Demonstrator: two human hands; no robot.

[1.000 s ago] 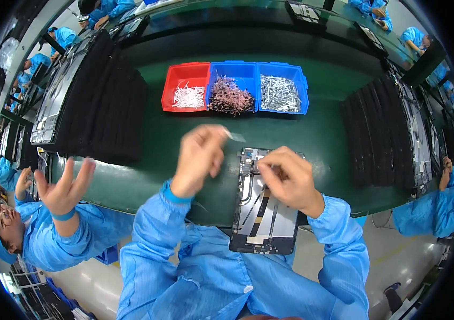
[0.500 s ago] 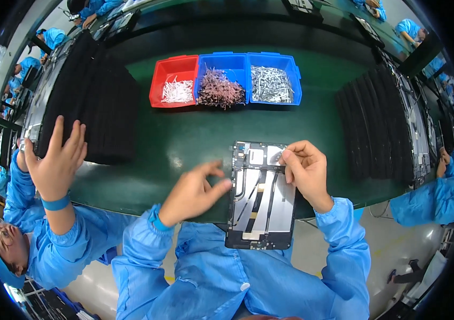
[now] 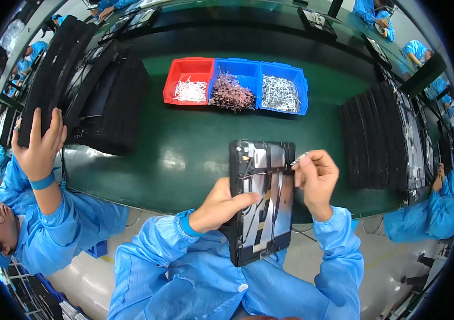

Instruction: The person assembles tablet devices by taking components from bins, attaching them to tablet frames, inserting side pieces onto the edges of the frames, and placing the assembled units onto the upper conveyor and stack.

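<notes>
Left hand [image 3: 219, 206] clamps a flat, black, rectangular tablet [image 3: 281, 213], seemingly for steadiness. Right hand [image 3: 319, 180] pinches a small pale strip [image 3: 298, 159].

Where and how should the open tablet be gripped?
Probably best by the left long edge of the open tablet, from the left: thumb over the rim, fingers beneath. The edge is straight and deep enough to pinch, while the face exposes strips worth avoiding. The left hand already holds that side; the right hand, pinching a small pale piece, occupies the other.
</notes>
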